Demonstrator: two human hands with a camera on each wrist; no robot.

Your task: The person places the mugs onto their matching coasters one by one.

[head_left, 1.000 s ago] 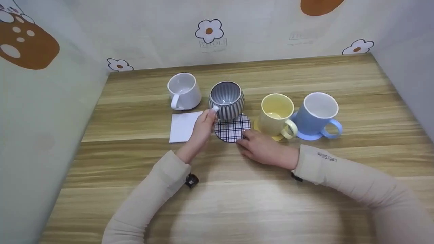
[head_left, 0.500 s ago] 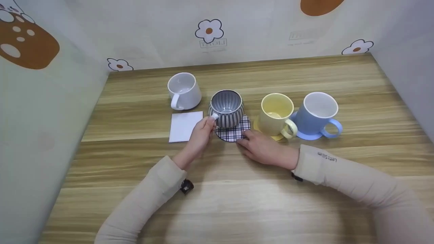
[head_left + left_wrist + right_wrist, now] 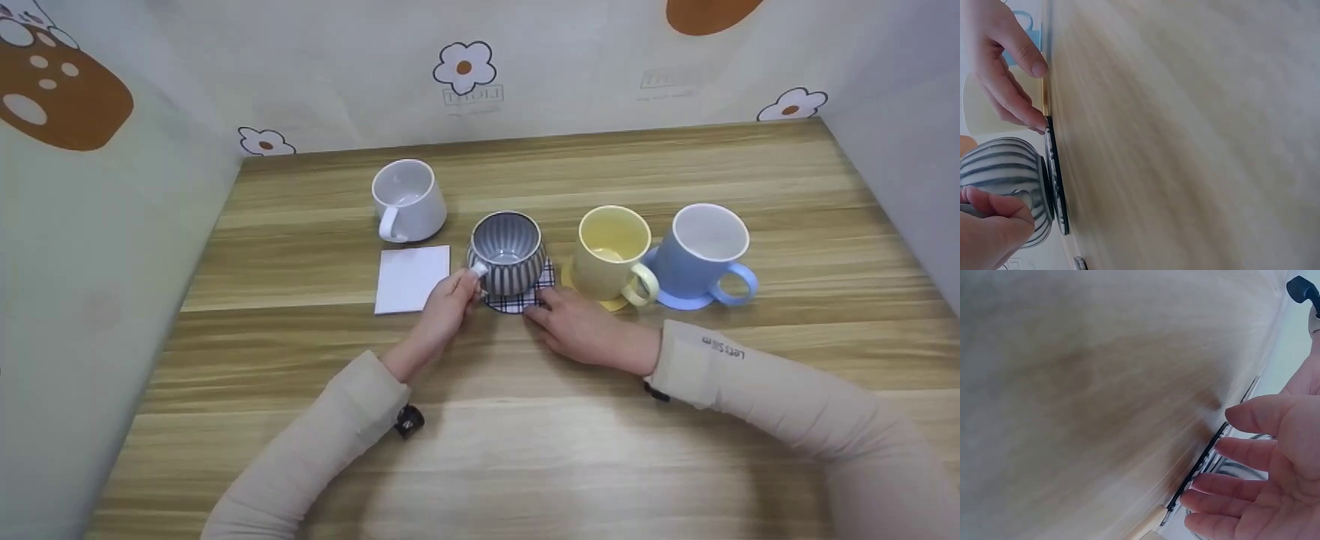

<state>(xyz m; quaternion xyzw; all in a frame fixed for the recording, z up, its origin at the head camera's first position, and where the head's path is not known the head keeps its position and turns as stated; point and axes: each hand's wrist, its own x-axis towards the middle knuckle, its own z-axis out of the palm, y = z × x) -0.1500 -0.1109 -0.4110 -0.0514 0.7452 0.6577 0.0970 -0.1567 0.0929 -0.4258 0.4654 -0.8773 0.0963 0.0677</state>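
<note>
My left hand (image 3: 448, 300) pinches the handle (image 3: 478, 268) of a grey-and-white striped mug (image 3: 519, 274). The mug stands upright over a round checked coaster (image 3: 516, 304) and hides most of it. In the left wrist view, the mug's base is right against the coaster (image 3: 1057, 180) or barely above it; I cannot tell which. With fingers mostly straight, my right hand (image 3: 581, 322) touches the coaster's right edge. Its fingertips (image 3: 1199, 482) lie along the coaster rim (image 3: 1199, 464) in the right wrist view.
A yellow mug (image 3: 607, 262) on a yellow coaster (image 3: 615, 305) stands just right of the striped mug. Beyond it, a blue mug (image 3: 694, 259) sits on a blue coaster (image 3: 682, 302). A white mug (image 3: 421, 211) stands at the left behind a white square coaster (image 3: 409, 281).
My left hand has brought the striped mug toward me and slightly right, over more of the checked coaster. The right hand has stayed at the coaster's edge.
</note>
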